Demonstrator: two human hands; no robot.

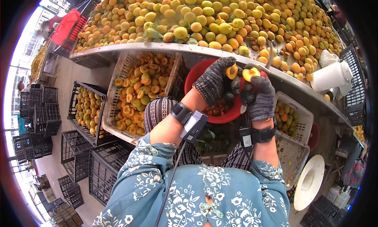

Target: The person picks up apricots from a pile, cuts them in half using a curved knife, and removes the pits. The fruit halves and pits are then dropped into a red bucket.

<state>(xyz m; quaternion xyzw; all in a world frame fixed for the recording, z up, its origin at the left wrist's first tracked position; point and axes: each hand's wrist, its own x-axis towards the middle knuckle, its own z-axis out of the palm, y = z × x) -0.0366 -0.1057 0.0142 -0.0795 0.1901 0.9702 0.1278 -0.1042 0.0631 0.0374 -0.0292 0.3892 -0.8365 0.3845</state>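
Observation:
My left hand [214, 83], in a dark knitted glove, is closed on an apricot half [231, 72], its cut side showing. Close beside it, my right hand [260, 95], gloved too, holds another apricot half [251, 74] with an orange hollow. A curved metal piece [270, 56] rises just beyond my right fingers; whether I hold it cannot be made out. Both hands are over a red basin [193, 79] with brownish pieces inside. Past the hands, a metal-edged table [130, 47] bears a large heap of whole apricots [204, 14].
At left stand a pale crate [108, 109] of apricot halves and a black crate [73, 119] of whole apricots. Stacked black crates [106, 172] are nearby. At right are a light crate [307, 113] with fruit, a white round lid [310, 182] and a white container [332, 76].

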